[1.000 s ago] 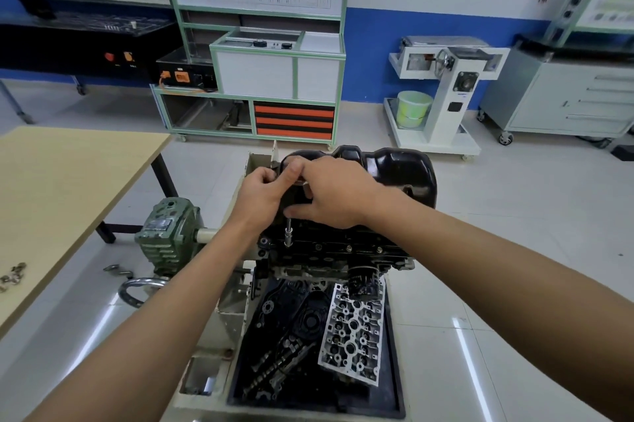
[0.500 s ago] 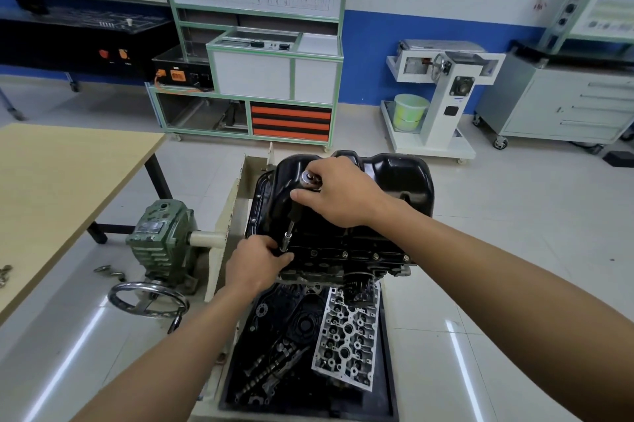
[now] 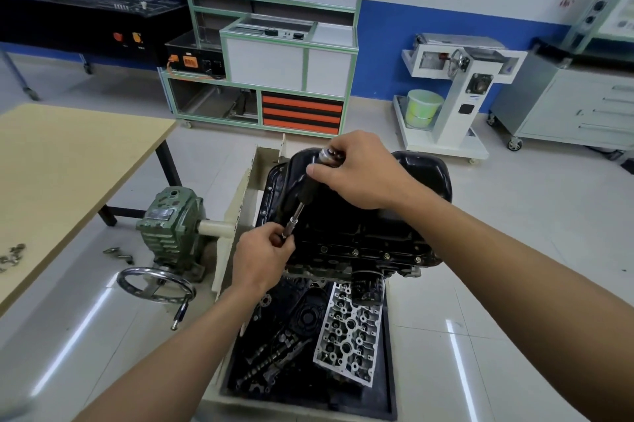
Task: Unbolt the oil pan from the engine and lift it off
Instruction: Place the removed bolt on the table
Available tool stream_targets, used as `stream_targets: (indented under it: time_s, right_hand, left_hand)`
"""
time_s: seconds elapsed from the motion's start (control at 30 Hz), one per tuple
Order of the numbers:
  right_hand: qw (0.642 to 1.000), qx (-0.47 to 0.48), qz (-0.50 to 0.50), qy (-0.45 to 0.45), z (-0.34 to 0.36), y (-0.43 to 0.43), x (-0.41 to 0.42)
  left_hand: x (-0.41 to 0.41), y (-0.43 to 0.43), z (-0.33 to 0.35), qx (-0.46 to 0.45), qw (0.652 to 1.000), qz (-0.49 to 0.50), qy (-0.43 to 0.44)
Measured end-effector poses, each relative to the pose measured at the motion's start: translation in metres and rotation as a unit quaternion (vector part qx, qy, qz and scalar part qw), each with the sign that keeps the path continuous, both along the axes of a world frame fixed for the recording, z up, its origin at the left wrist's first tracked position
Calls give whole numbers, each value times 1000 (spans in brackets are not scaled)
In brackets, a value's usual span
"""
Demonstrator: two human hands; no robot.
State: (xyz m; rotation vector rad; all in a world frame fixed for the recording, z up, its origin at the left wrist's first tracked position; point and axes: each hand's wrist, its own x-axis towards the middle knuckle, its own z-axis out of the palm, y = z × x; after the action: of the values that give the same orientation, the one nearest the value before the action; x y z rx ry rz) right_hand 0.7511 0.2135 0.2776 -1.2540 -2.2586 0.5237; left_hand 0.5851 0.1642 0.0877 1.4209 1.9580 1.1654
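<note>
The right hand point(image 3: 360, 174) is curled around the dark handle of a socket driver point(image 3: 307, 190), gripping it near the top with the thumb along the side. The driver slants down and to the left. The left hand point(image 3: 262, 258) sits lower and nearer the viewer, its fingertips pinching the metal tip of the driver's shaft.

The black oil pan point(image 3: 423, 178) lies directly under and behind the right hand, sitting on top of the upturned engine point(image 3: 360, 255). The left hand is just beside the pan's near left corner, where the driver's tip meets the pan's rim. Whether a bolt is in the tip cannot be told. A row of bolts shows along the pan's near edge.

Below the engine, a dark tray point(image 3: 302, 394) holds a silver cylinder head point(image 3: 348, 332) and loose engine parts. To the left are a green gearbox point(image 3: 169, 221) and a metal handwheel point(image 3: 158, 282). Further left, a pale wooden worktop point(image 3: 68, 161) carries a few small bolts point(image 3: 13, 251) at its edge.
</note>
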Motion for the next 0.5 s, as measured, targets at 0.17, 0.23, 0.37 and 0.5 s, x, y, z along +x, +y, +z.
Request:
stream_targets:
  time_s: [0.17, 0.23, 0.37, 0.5]
  right_hand:
    - [996, -44, 8, 76, 6, 6, -30]
    - [992, -67, 13, 103, 6, 9, -54]
    - [978, -113, 29, 173, 5, 12, -114]
    - [966, -131, 63, 214, -9, 14, -186]
  left_hand:
    - [-45, -11, 19, 49, 998, 37, 5]
    - [-72, -16, 24, 58, 996, 63, 20]
    - [-139, -28, 23, 30, 990, 133, 46]
    - [-217, -50, 8, 1, 980, 200, 16]
